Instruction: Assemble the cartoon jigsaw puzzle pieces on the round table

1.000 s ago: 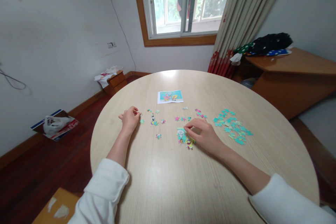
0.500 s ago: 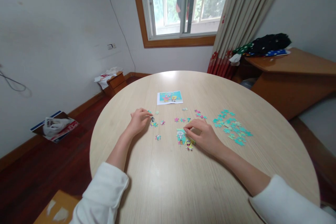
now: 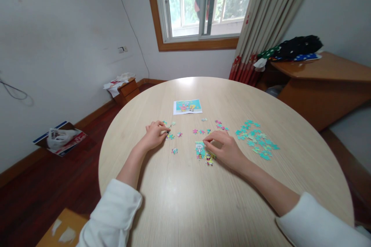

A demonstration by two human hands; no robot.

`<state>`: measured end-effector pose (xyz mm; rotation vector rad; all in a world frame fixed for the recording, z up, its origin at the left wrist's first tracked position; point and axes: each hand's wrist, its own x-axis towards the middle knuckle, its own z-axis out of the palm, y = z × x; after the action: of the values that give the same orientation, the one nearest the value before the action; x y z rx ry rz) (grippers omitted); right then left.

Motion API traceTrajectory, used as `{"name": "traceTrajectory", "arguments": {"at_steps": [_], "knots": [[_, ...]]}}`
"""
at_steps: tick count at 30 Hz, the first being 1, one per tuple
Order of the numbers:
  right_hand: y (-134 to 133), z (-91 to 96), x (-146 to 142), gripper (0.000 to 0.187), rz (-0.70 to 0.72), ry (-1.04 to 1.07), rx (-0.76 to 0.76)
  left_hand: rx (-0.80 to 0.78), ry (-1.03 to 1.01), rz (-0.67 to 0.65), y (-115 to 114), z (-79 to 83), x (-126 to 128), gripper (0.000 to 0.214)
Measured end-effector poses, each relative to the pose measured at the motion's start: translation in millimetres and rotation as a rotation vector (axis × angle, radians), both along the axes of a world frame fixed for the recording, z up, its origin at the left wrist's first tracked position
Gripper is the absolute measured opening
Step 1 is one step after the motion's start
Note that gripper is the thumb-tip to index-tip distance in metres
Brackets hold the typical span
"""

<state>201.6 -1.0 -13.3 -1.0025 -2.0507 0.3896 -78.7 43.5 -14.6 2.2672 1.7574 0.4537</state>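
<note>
My left hand [image 3: 155, 135] rests over a small cluster of jigsaw puzzle pieces [image 3: 171, 136], its thumb and forefinger closed on a dark puzzle piece [image 3: 168, 132] that they mostly cover. My right hand [image 3: 224, 146] pinches at the top right corner of a joined puzzle section [image 3: 199, 150], which shows a pale cartoon figure on turquoise. The piece at those fingertips is largely hidden. Against the section's lower right lies a yellow cartoon-face part [image 3: 209, 157], partly under the right hand. A loose puzzle piece [image 3: 174, 151] sits between the two hands.
A picture card [image 3: 187, 107] lies toward the back of the round table [image 3: 174, 208]. Pink and turquoise pieces [image 3: 222, 127] lie beyond my right hand, with a large turquoise pile [image 3: 257, 141] to its right. A wooden desk [image 3: 327, 67] holding cloth stands at the right.
My left hand's fingertips have shifted slightly and now cover the dark puzzle piece that showed beside them. My right hand stays at the joined section.
</note>
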Motion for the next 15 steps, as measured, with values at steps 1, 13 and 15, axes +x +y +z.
{"name": "traceTrajectory", "arguments": {"at_steps": [1, 13, 15], "knots": [[0.2, 0.0, 0.0, 0.013, 0.0, -0.002, 0.003, -0.002, -0.004, 0.001, -0.2, 0.8, 0.2, 0.023], [0.5, -0.4, 0.2, 0.013, -0.004, 0.003, 0.001, -0.005, -0.021, 0.051, 0.4, 1.9, 1.1, 0.018], [0.5, -0.5, 0.2, 0.013, -0.008, 0.004, -0.001, -0.007, -0.02, 0.05, 0.9, 1.1, -0.2, 0.02]]}}
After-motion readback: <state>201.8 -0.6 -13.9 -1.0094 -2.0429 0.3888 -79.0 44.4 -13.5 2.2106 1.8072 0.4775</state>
